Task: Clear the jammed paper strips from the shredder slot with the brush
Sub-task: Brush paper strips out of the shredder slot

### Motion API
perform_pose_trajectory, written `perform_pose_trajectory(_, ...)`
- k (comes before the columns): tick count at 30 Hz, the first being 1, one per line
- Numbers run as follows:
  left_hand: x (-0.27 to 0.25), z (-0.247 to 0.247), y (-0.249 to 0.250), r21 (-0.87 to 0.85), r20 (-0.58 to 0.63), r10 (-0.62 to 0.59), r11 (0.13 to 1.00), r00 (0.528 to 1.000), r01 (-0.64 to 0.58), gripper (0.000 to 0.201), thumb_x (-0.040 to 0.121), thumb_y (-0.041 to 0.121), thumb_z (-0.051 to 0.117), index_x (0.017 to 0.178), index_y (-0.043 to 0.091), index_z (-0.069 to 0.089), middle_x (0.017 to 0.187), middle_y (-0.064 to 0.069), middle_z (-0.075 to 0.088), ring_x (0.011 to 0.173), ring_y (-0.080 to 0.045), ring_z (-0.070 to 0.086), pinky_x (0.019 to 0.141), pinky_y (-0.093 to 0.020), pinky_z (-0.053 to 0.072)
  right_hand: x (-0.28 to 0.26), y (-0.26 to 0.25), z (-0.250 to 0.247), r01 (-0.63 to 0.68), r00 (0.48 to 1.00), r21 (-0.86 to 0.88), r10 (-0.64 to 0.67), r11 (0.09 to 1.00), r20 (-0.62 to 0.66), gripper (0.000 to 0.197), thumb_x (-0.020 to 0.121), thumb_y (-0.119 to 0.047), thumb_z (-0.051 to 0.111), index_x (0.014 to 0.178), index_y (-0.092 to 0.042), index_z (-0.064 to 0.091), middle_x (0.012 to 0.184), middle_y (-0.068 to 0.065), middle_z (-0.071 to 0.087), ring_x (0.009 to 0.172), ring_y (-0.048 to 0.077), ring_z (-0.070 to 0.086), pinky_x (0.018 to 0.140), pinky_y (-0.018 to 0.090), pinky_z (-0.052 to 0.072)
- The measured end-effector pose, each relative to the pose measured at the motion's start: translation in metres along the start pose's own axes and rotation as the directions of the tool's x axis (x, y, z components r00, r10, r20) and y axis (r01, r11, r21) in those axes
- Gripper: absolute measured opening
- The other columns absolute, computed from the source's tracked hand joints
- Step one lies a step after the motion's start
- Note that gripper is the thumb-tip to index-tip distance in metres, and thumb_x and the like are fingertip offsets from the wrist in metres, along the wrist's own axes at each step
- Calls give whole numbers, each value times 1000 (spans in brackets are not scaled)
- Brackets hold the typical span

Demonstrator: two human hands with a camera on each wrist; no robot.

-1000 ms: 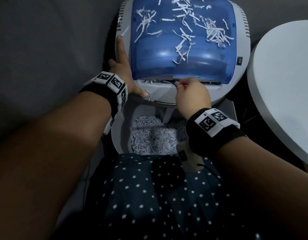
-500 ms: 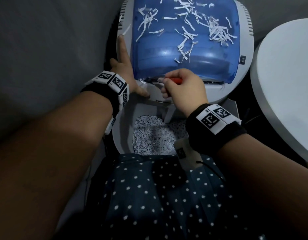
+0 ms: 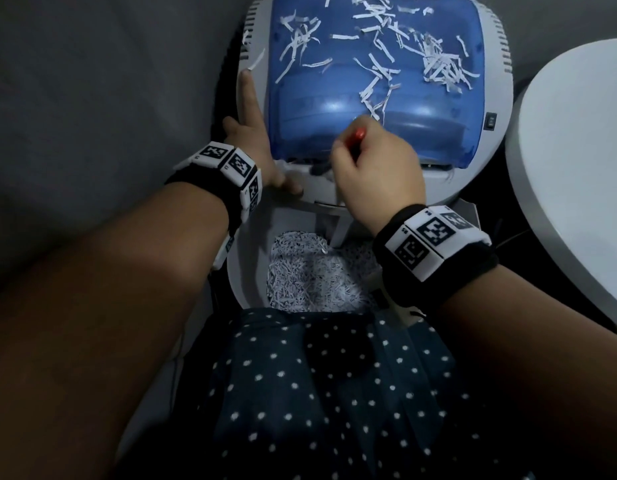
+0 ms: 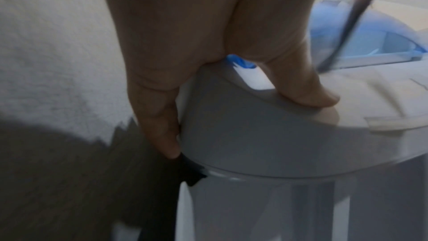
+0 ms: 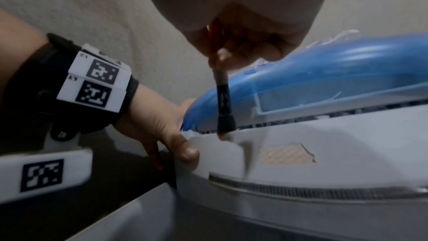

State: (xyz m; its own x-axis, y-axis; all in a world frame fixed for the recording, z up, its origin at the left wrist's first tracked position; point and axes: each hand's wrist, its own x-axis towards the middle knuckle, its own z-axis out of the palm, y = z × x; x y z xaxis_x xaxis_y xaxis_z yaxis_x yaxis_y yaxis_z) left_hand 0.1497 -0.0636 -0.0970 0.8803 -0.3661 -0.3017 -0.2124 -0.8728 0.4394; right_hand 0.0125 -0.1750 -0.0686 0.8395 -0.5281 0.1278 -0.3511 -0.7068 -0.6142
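The right hand (image 3: 376,168) is curled around a small brush (image 5: 224,102), holding it nearly upright with the red handle end poking up above the fingers. The dark bristle end sits at the shredder slot (image 5: 301,116), the gap between the blue cover (image 3: 376,98) and the grey shredder (image 3: 320,192) body, where bits of paper show. The left hand (image 3: 255,143) lies flat against the left side of the shredder, fingers straight, thumb pressed on the front edge. Loose paper strips (image 3: 435,60) are scattered over the blue cover. Below the shredder head, a bin (image 3: 244,271) holds a heap of shredded paper. A white desk (image 3: 577,168) edge stands to the right.
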Motion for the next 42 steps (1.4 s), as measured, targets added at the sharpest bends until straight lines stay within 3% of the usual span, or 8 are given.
perform_pose_trajectory(3,-1,-1,0,-6,6,-2,1000,1000,2,166,50,35,99,147,32,-36,151,-28,21,128,-44,46,105,-57,37,-3,-6,-4,62,993,148,-45,987,-112,16,95,-28,57,98,-15,65,81,5,69,82,30,63,71,38,43)
perform_pose_trajectory(7,-1,0,-1,2,-1,5,1000,1000,-5,165,51,33,98,146,32,-36,151,-28,20,128,-42,47,107,-54,37,-6,2,5,-27,996,88,19,996,89,18,94,-30,62,109,-25,72,102,1,76,102,23,67,89,31,49)
perform_pose_trajectory(19,-6,-3,5,2,17,-18,1000,1000,18,165,51,31,98,145,32,-38,155,-27,16,134,-41,41,110,-54,33,-22,62,-74,-435,861,30,426,900,-277,10,93,-27,52,95,-18,51,89,3,59,83,27,48,73,31,33)
perform_pose_trajectory(25,-5,-3,5,-11,25,-12,1000,1000,12,165,51,30,98,144,33,-38,156,-27,14,135,-41,41,110,-54,33,-28,68,-37,-399,916,-52,395,916,-67,26,100,-34,55,112,-14,66,111,15,72,109,36,63,84,35,45)
perform_pose_trajectory(30,-3,-2,3,-13,20,-14,1000,1000,14,166,50,30,99,145,34,-38,156,-27,14,136,-41,39,111,-55,33,-17,66,-38,-473,875,26,473,881,-101,25,101,-35,55,110,-12,59,113,15,69,111,35,61,75,31,34)
perform_pose_trajectory(34,-1,-2,2,-8,24,-18,1000,1000,18,167,50,32,99,144,35,-39,156,-27,12,136,-43,39,110,-56,34,-22,46,-16,-309,948,9,307,951,90,26,102,-35,53,117,-16,62,112,10,70,105,29,63,75,29,37)
perform_pose_trajectory(39,-1,-2,2,-23,19,-17,1000,1000,17,166,50,31,99,144,35,-38,155,-26,16,134,-41,42,109,-55,34,-18,49,-18,-441,897,44,442,896,-24,24,104,-33,50,116,-13,55,113,15,68,108,35,62,73,32,33)
perform_pose_trajectory(42,-1,-1,2,-13,18,-21,1000,1000,21,165,51,32,98,145,34,-38,154,-26,17,131,-42,44,108,-55,35,-19,37,-9,-272,954,2,270,962,129,24,102,-35,53,116,-17,60,106,9,69,99,28,61,72,30,34)
